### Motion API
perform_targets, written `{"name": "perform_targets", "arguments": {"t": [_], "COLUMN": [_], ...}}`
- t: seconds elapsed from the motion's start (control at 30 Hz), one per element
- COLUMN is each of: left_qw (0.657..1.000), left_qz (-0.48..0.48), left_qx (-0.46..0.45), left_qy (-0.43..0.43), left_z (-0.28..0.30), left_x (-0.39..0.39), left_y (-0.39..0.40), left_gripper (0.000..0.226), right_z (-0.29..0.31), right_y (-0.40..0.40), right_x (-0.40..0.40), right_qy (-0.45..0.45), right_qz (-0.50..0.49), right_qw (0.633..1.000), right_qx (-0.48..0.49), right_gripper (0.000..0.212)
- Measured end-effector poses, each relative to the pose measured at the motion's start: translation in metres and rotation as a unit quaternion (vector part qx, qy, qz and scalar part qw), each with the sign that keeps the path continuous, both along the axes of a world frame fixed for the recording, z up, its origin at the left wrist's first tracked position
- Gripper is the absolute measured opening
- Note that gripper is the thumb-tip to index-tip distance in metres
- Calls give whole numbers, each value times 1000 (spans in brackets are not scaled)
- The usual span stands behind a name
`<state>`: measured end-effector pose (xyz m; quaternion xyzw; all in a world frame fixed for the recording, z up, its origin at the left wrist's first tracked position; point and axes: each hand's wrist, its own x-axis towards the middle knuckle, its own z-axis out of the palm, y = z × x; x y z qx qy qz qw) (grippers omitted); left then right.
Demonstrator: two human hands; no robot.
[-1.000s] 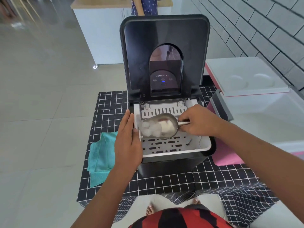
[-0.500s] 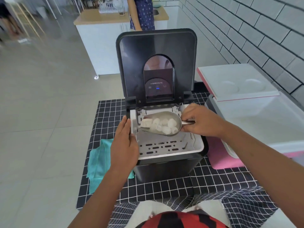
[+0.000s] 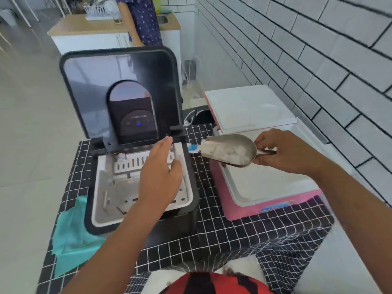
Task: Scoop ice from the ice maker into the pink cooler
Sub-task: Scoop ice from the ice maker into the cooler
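The right hand (image 3: pixel 284 150) pinches the thin handle of the metal scoop (image 3: pixel 230 150), fingers closed around it, and the bowl, loaded with ice (image 3: pixel 227 151), hangs above the near-left rim of the pink cooler (image 3: pixel 265 205). The ice is heaped toward the mouth of the scoop, which points left, back toward the ice maker (image 3: pixel 135 166). To do this step well, the scoop should be carried further right until its mouth is over the white interior, kept level on the way, and only then tipped mouth-down; tipping where it is now would likely drop cubes on the rim or on the bench (image 3: pixel 203 236) between the two boxes.

The left hand (image 3: pixel 161 177) floats over the ice maker's open basket with fingers loosely spread and holding nothing; whether it touches the right wall is hard to tell.

The cooler's white lid (image 3: pixel 248 107) stands propped open at the far side, so the opening is free. The ice maker's dark lid (image 3: pixel 118 88) is raised at the far left and clear of the path. A teal cloth (image 3: pixel 72 234) hangs off the bench's near-left edge, well apart from the work. A small blue-and-white item (image 3: pixel 193 148) sits just left of the scoop's mouth; what it is cannot be made out. Another person (image 3: pixel 142 20) stands at a far counter.
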<state>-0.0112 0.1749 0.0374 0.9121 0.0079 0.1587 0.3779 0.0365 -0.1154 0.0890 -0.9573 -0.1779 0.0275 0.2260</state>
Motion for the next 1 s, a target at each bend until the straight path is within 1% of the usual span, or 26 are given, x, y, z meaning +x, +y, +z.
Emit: {"name": "perform_targets", "arguments": {"t": [0.1, 0.17, 0.23, 0.3, 0.37, 0.43, 0.57, 0.67, 0.77, 0.83, 0.9, 1.0], "left_qw": [999, 996, 991, 984, 977, 974, 974, 977, 981, 980, 981, 988], "left_qz": [-51, -87, -110, -97, -66, -41, -28, -17, -12, -16, -27, -42], "left_qx": [11, 10, 28, 94, 139, 149, 153, 147, 130, 129, 114, 75], "left_qy": [-1, 19, 69, 118, 151, 163, 163, 152, 147, 149, 154, 127], "left_z": [0, -6, -18, -34, -49, -61, -68, -68, -66, -64, -59, -46], "left_x": [20, 32, 44, 53, 55, 53, 53, 52, 51, 51, 52, 48], "left_y": [-57, -93, -125, -150, -166, -175, -178, -178, -181, -180, -176, -160], "left_gripper": [50, 45, 43, 52, 68, 79, 78, 76, 75, 75, 73, 58], "right_z": [-2, -6, -13, -21, -31, -41, -57, -60, -56, -50, -42, -29], "right_y": [-58, -92, -119, -138, -151, -159, -169, -173, -175, -173, -168, -148], "right_x": [4, 9, 14, 20, 26, 31, 38, 42, 47, 50, 53, 56], "right_qy": [19, 25, 29, 24, 17, 14, 9, 11, 28, 26, 23, 20], "right_qz": [-75, -108, -128, -141, -147, -152, -127, -118, -122, -119, -113, -92], "right_qw": [997, 991, 983, 973, 962, 954, 941, 940, 943, 948, 958, 976], "right_qx": [-9, -70, -131, -183, -230, -259, -314, -319, -308, -294, -261, -195], "right_gripper": [14, 18, 21, 21, 16, 15, 18, 12, 23, 16, 16, 23]}}
